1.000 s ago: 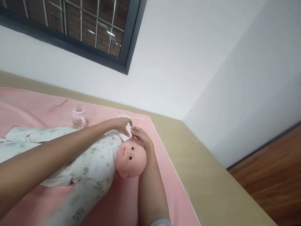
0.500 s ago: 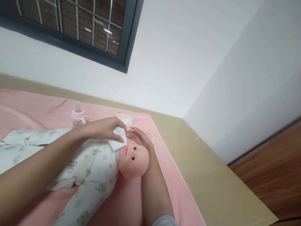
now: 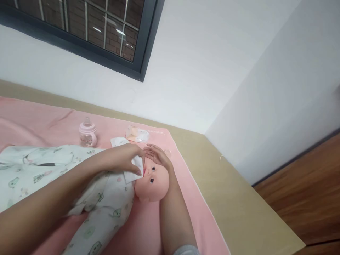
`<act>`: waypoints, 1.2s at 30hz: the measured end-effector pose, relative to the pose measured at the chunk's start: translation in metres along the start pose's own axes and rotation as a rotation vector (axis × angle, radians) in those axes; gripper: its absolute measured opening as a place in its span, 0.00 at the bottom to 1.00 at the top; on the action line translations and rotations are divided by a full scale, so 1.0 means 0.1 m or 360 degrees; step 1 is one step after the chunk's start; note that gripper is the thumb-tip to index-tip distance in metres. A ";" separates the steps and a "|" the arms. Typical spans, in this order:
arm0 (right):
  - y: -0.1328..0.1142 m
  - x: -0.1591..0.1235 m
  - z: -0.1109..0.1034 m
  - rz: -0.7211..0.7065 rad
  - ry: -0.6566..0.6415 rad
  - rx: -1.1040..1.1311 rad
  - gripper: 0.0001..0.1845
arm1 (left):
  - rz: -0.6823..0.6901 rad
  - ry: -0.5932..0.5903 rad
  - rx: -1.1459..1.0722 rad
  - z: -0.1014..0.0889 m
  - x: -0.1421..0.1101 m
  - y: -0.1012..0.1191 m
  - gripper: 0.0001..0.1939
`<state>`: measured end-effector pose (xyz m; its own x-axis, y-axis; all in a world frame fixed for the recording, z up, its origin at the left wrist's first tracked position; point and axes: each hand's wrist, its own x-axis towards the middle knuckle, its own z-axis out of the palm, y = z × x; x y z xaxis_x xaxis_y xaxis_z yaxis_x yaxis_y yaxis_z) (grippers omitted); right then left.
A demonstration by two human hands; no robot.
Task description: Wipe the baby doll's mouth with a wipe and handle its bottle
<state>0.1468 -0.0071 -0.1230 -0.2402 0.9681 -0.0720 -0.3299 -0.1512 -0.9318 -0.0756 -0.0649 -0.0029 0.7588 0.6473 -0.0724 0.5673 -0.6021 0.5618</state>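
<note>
A baby doll [image 3: 154,182] in a white printed suit lies on a pink blanket [image 3: 39,122], head to the right. My left hand [image 3: 124,159] pinches a white wipe [image 3: 134,170] and presses it on the doll's mouth and cheek. My right hand [image 3: 158,156] rests flat on the far side of the doll's head, fingers stretched out, with the forearm running down beside the head.
A pink baby bottle [image 3: 87,132] stands behind the doll. A small white pad [image 3: 118,141] and a wipe packet [image 3: 138,134] lie at the blanket's far edge. The tan surface [image 3: 239,205] ends at the right over a wooden floor [image 3: 305,191]. White walls and a window are behind.
My left hand has moved the wipe from the far side of the doll's head down onto its mouth. My right hand has stayed on the head and flattened.
</note>
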 end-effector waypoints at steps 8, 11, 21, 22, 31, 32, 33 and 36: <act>-0.02 -0.02 0.04 0.0004 0.0050 -0.0036 0.19 | -0.0036 -0.0040 -0.0042 -0.01 -0.05 0.05 0.10; -0.02 -0.03 0.05 0.0008 0.0073 -0.0035 0.19 | 0.0004 0.0062 0.0081 -0.02 -0.06 0.05 0.09; 0.00 -0.01 0.06 -0.0023 0.0089 -0.0031 0.20 | -0.0032 0.0110 0.0144 -0.03 -0.05 0.02 0.08; 0.01 -0.01 0.06 -0.0023 0.0098 -0.0035 0.20 | -0.0030 0.0118 0.0151 -0.03 -0.05 0.02 0.08; -0.04 -0.15 0.15 -0.0075 0.0136 -0.0215 0.18 | 0.0055 0.0234 0.0203 0.02 -0.04 0.01 0.08; -0.04 -0.15 0.16 -0.0076 0.0134 -0.0211 0.18 | 0.0064 0.0237 0.0217 0.02 -0.03 0.01 0.08; -0.05 -0.16 0.16 -0.0078 0.0131 -0.0207 0.17 | 0.0063 0.0237 0.0224 0.03 -0.03 0.02 0.09; -0.05 -0.14 0.16 -0.0080 0.0117 -0.0184 0.17 | 0.0037 0.0263 0.0216 0.03 -0.01 0.03 0.08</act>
<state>0.1372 -0.0233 -0.1121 -0.1570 0.9865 -0.0462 -0.2316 -0.0823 -0.9693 -0.0737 -0.0691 -0.0035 0.7155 0.6938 0.0818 0.5968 -0.6679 0.4446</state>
